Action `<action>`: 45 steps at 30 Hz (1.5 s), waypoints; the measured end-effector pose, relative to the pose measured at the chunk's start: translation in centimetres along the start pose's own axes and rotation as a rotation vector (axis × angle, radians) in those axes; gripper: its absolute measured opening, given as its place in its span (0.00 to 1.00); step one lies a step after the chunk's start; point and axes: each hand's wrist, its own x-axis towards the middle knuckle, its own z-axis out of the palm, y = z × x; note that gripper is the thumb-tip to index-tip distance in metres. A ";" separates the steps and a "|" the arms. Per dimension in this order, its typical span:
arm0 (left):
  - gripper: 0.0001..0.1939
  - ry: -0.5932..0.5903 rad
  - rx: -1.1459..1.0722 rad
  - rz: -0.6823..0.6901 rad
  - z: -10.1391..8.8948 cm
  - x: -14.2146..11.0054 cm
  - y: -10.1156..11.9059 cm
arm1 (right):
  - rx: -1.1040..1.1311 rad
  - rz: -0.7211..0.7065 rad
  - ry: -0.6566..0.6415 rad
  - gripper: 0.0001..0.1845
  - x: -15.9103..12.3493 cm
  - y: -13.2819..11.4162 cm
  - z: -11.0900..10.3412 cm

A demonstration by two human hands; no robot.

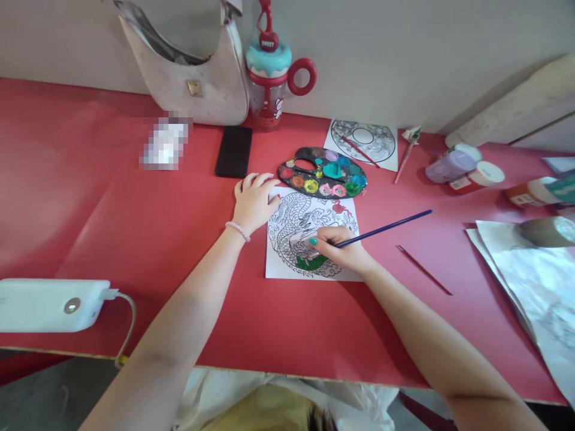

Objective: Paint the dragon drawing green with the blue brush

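Note:
A white sheet printed with a dragon drawing (287, 239) lies on the red table, partly painted green near its lower middle and red at its upper right. My right hand (342, 248) is closed around a paintbrush with a dark blue handle (390, 227), over the green part; the brush tip is hidden by my fingers. My left hand (255, 203) rests with fingers spread at the sheet's upper left corner. Just above the sheet, a black paint palette (299, 187) carries several colours of paint, its lower edge close to the paper.
Behind stand a pale handbag (197, 99) and a cup with a straw (268, 90). A black phone (233, 151), a second printed sheet (389, 149), a thin brush (424, 270) and paint jars (453, 163) lie around. A white power bank (54, 305) is at left, papers (530, 269) at right.

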 end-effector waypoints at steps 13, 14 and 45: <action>0.16 -0.013 0.002 -0.008 -0.1 0.0 0.1 | -0.035 -0.012 -0.049 0.22 0.2 -0.3 -0.4; 0.16 -0.012 0.002 -0.007 -0.1 0.0 0.1 | -0.040 -0.016 -0.050 0.22 0.2 -0.3 -0.4; 0.16 -0.010 0.011 -0.002 0.0 0.0 0.0 | -0.021 0.025 1.007 0.16 0.6 5.4 -7.1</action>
